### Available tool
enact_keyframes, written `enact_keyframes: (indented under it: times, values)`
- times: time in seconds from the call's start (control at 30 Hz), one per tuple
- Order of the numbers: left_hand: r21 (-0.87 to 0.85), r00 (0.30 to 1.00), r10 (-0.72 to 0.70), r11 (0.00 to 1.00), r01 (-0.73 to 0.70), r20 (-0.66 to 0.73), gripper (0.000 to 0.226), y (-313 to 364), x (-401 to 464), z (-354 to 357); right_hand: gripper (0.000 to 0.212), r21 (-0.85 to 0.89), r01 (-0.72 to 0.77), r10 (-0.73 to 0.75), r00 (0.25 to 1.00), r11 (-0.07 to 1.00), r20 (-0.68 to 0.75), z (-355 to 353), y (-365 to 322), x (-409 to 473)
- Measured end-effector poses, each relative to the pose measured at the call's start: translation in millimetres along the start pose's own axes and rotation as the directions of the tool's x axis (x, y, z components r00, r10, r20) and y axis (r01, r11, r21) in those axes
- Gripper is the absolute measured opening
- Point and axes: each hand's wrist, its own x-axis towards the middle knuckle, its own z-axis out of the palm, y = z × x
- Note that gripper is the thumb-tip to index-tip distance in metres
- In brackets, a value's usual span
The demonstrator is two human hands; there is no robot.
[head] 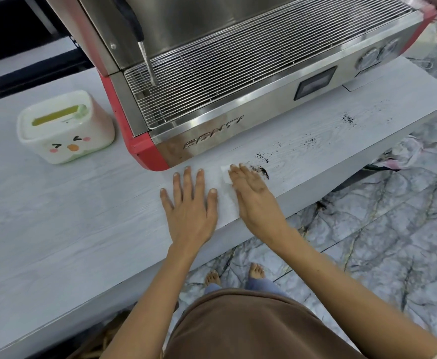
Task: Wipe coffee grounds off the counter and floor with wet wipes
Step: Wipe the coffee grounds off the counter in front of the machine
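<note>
Head view, right hand (251, 193) flat on wet wipe (226, 200), left hand (190, 203) splayed (fingers straight)

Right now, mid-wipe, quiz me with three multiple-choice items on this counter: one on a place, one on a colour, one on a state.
1. Where does the wipes box stand?
A. left of the espresso machine
B. on the drip grate
C. on the floor

2. What colour are the machine's corner panels?
A. blue
B. red
C. yellow

3. How does the right hand meet the wet wipe?
A. crumples it in a fist
B. lifts it in the air
C. presses it flat with straight fingers

Answers: 1 A, the box sits on the counter beside the machine's left corner. 2 B, the corner trim is red. 3 C, the fingers lie straight on the wipe beside the coffee grounds.
</note>
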Motion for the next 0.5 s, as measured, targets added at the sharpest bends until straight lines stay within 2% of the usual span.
enact_keyframes:
  times: [0.07,0.23,0.33,0.5]
  values:
    - [-0.020,1.000,-0.005,1.000,0.005,-0.016,0.063,-0.1,0.5,0.1,0.039,-0.026,0.045,-0.044,0.998,0.999,0.036,3.4,-6.4,-4.6]
    - [-0.031,0.998,-0.031,0.999,0.029,-0.058,0.062,-0.7,0.8,0.5,0.044,-0.110,0.012,-0.009,1.000,0.994,0.025,13.7,-0.9,-23.0]
    - [-0.010,0.997,-0.049,0.999,0.048,-0.065,0.062,1.5,2.1,0.8,0.041,-0.165,0.057,-0.055,0.998,0.985,0.014,20.6,2.7,-28.8]
    - [-0.027,0.993,-0.087,0.996,0.085,-0.082,0.061,4.5,2.9,1.1,0.045,-0.174,0.087,-0.073,0.994,0.981,0.083,25.3,2.3,-11.8]
